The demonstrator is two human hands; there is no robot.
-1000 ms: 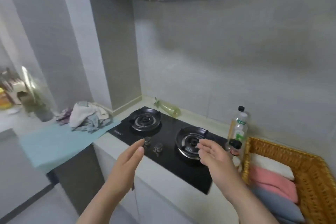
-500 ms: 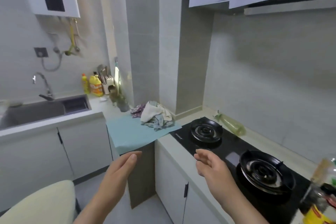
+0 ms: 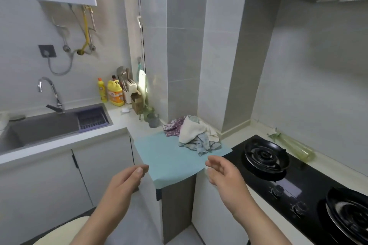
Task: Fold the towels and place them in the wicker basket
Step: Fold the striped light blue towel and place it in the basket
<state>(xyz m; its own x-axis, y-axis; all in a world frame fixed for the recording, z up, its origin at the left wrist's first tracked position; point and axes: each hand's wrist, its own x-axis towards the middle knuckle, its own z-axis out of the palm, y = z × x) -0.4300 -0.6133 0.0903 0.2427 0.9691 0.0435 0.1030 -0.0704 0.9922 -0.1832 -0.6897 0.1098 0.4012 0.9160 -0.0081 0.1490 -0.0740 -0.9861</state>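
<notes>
reaching both empty hands, left hand [image 3: 123, 182] and right hand [image 3: 225, 175], toward crumpled towels [image 3: 196, 135].

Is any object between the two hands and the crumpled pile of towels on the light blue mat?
Nothing visible. Only a bare stretch of the light blue mat lies between the left hand, the right hand and the crumpled pile of towels. Both hands are empty.

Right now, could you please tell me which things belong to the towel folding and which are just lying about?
Job: crumpled towel pile, blue mat beneath it, left hand, right hand.
Lying about: yellow detergent bottles, green bottle, gas stove, sink.
</notes>
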